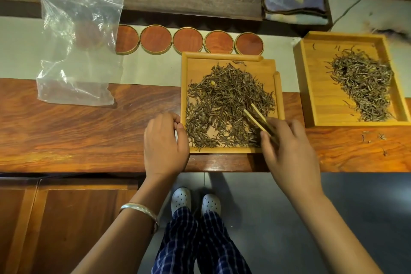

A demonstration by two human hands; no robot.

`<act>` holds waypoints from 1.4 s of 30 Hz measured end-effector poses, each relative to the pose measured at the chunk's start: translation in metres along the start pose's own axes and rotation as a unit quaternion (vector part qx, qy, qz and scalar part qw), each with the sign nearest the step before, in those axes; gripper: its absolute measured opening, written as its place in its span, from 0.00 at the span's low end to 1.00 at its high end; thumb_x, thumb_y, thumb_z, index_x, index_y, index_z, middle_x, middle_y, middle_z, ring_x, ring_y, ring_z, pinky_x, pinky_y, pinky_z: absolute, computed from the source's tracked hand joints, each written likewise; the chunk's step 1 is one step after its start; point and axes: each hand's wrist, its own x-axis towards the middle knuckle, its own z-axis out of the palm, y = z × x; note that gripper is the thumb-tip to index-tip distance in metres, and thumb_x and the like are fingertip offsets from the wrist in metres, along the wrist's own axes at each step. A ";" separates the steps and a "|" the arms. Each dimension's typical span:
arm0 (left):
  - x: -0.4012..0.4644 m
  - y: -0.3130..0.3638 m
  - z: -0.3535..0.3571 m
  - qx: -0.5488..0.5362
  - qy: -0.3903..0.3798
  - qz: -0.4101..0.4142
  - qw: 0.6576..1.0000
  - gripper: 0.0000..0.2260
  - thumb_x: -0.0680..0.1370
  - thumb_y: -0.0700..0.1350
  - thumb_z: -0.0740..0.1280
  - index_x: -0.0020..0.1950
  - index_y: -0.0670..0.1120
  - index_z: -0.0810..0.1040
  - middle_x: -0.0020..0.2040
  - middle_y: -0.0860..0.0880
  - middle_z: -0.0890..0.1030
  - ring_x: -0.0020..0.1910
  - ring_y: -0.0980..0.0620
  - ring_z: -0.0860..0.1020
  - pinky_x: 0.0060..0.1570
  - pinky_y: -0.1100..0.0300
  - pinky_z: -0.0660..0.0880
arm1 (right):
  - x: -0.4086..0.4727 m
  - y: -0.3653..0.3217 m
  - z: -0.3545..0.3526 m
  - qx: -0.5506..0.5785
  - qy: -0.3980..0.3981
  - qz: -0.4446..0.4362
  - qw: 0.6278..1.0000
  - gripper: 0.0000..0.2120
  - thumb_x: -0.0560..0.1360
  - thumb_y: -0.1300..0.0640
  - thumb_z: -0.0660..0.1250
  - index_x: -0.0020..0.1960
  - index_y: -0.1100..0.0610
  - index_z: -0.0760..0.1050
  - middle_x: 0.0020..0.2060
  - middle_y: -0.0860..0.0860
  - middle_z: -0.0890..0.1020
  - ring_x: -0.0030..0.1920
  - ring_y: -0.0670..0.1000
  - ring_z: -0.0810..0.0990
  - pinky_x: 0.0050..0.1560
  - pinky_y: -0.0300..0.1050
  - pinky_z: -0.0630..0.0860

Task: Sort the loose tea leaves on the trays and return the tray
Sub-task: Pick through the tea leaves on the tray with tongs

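- Bamboo near tray point(231, 150) sits at the front edge of the table point(77, 131), straight ahead of the person, with a low rim on all sides and a gap at its far right corner
- dark loose tea leaves point(224, 100) are spread across most of its floor, thickest through the middle, with bare wood showing at the far left and at a patch near the front
- a pair of bamboo tongs point(255, 115) points into the right part of the pile, its two tips a little apart among the leaves
- the right hand point(289, 149) pinches the tongs between thumb and fingers over the tray's front right corner
- the left hand point(164, 140) curls its fingertips round the tray's left rim; a silver bangle point(142, 213) is on that wrist
- a second tray point(309, 87) lies to the right, apart from the first, holding its own smaller heap of leaves point(364, 87) toward its right side
- a few stray bits point(375, 138) lie on the table in front of it
- five round wooden coasters point(188, 40) stand in a row just behind the near tray
- a clear plastic bag point(80, 44) lies crumpled to the left, overlapping the leftmost coaster
- a folded cloth point(293, 6) rests farther back on the right
- below the table edge, checked trousers point(200, 242) and white perforated shoes point(181, 199) show on the grey floor point(289, 218)
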 end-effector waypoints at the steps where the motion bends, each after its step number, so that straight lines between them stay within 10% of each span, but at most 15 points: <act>1: 0.000 0.000 0.000 0.001 0.000 0.000 1.000 0.04 0.76 0.43 0.58 0.45 0.45 0.71 0.41 0.52 0.70 0.41 0.51 0.67 0.43 0.57 0.62 | 0.003 -0.001 -0.001 0.009 0.010 0.000 1.000 0.14 0.77 0.56 0.65 0.61 0.58 0.74 0.50 0.57 0.75 0.41 0.58 0.79 0.33 0.42 0.71; 42: -0.001 0.000 0.001 0.000 0.005 0.005 1.000 0.04 0.76 0.42 0.58 0.45 0.44 0.71 0.41 0.52 0.69 0.40 0.52 0.66 0.43 0.56 0.62 | -0.012 -0.044 0.015 0.043 -0.041 -0.058 0.997 0.12 0.76 0.55 0.65 0.59 0.56 0.76 0.48 0.52 0.75 0.36 0.50 0.78 0.27 0.39 0.71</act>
